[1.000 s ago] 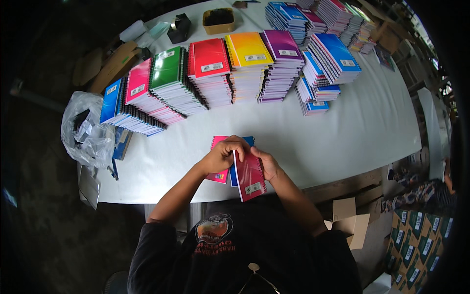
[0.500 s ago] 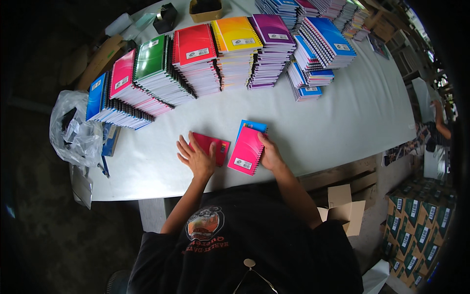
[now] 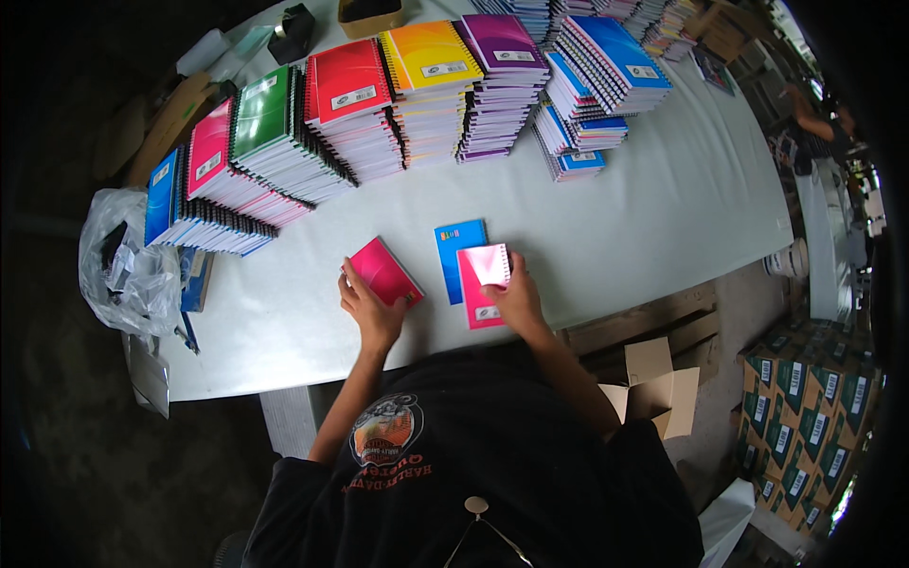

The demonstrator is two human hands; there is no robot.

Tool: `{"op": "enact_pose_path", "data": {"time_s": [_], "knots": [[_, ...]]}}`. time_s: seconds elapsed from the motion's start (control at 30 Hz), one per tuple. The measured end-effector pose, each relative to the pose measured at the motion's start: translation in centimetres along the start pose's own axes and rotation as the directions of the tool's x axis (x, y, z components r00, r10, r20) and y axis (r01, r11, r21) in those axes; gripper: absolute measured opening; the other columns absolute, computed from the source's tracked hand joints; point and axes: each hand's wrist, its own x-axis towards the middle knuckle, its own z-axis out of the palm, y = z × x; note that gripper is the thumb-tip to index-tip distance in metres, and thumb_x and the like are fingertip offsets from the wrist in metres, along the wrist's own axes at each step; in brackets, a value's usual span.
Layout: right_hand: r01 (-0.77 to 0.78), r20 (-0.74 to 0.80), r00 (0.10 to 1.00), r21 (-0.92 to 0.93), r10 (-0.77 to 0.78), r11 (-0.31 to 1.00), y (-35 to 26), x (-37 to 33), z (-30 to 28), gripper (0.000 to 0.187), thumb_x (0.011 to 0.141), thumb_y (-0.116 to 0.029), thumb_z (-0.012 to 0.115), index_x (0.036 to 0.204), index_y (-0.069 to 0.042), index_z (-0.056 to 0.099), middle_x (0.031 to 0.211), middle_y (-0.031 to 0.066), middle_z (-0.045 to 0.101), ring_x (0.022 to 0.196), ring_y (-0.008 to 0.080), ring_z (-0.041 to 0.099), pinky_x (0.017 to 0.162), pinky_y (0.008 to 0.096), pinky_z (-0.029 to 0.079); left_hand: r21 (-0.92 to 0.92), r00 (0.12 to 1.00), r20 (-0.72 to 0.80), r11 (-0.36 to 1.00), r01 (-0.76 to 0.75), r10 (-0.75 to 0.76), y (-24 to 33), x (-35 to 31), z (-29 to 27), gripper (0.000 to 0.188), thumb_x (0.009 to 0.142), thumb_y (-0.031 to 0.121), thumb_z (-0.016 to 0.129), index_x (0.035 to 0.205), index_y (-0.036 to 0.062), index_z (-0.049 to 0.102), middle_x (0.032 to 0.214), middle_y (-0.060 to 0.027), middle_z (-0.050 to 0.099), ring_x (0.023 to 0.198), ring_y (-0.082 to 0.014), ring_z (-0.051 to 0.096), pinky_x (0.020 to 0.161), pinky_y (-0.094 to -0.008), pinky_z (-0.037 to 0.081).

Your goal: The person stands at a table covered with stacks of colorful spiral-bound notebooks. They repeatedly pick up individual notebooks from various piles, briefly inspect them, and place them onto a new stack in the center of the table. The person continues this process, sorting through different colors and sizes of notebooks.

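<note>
Reading from left, plastic bag (image 3: 114, 284): is slumping at the edge of the pale table (image 3: 701, 189), apart from the notebooks.
Blue stack (image 3: 166, 204), pink stack (image 3: 208, 156), green stack (image 3: 260, 114), red stack (image 3: 350, 80): are standing side by side, one top colour each, presumably for keeping colours apart; their curve is leaving bare surface before the person.
Left hand (image 3: 372, 312): is gripping loosely, thumb and fingers parted by the notebook's width, fingers at its left corner, thumb at its near right corner; firmness, cannot tell.
Left pink notebook (image 3: 382, 268): is lying aslant, mostly beyond the fingers; the two-sided hold is probably steadying its angle. Touching table or raised, cannot tell.
Yellow stack (image 3: 431, 57): is continuing the row beside the red.
Blue notebook (image 3: 447, 270): is lying on the table between the hands, its right part covered by the next one.
Right pink notebook (image 3: 483, 265): is overlapping the blue one, spiral toward the right palm.
Purple stack (image 3: 505, 43): is ending the row.
Right hand (image 3: 512, 298): is closing on the spiral side, thumb over the cover, seemingly for pinching; most of the notebook is extending left of the grip.
Blue-topped pile (image 3: 615, 57): is standing in offset layers, perhaps for separating bundles.
Open carton (image 3: 663, 393): is sitting below table level, flaps spread.
</note>
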Motion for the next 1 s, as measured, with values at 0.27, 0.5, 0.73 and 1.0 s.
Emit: {"op": "enact_pose_path", "data": {"time_s": [0.27,0.5,0.73,1.0], "knots": [[0.047,-0.001,0.985,0.964,-0.173,0.261,-5.5,0.2,-8.3,0.028,0.09,-0.015,0.054,0.114,0.0,0.051,0.098,0.0048,0.06,0.089,0.0093,0.057,0.081,0.023,0.045,-0.833,0.938,0.312,0.519,0.193,0.151,4.2,3.7,-2.2,0.063,0.083,0.012,0.064,0.132,-0.0039,0.028,0.096,-0.0112,0.06,0.086,-0.0162,0.059,0.071,-0.0275,0.049],[0.382,-0.186,0.886,-0.226,-0.425,0.896,-0.2,7.4,-0.4,0.047,0.071,-0.018,0.071,0.112,-0.006,0.051,0.101,0.0179,0.057,0.099,0.0308,0.052,0.088,0.0425,0.04,-0.421,0.994,0.105,0.907,0.007,0.041,4.5,2.2,5.3,0.072,0.085,0.031,0.061,0.133,-0.0081,0.024,0.111,-0.0233,0.045,0.1,-0.0297,0.049,0.086,-0.0379,0.043],[0.122,0.169,0.972,0.235,-0.164,0.964,-0.1,5.8,1.5,0.05,0.07,-0.01,0.071,0.114,-0.002,0.048,0.107,0.0145,0.057,0.099,0.0264,0.056,0.083,0.0394,0.045,-0.568,0.977,0.109,0.818,-0.091,0.184,3.5,-0.5,6.8,0.064,0.083,0.003,0.055,0.136,-0.0034,0.019,0.119,-0.0216,0.039,0.104,-0.0314,0.049,0.092,-0.0372,0.041],[-0.421,0.445,0.885,0.891,-0.139,0.17,-2.8,1.1,-0.3,0.035,0.076,-0.002,0.063,0.109,-0.002,0.054,0.099,0.0084,0.06,0.092,0.0213,0.061,0.081,0.0345,0.05,-0.045,0.724,-0.232,0.736,-0.675,0.649,8.5,8.0,-6.8,0.078,0.071,0.003,0.07,0.137,0.0023,0.027,0.138,-0.0194,0.034,0.128,-0.0367,0.03,0.104,-0.044,0.026]]}}
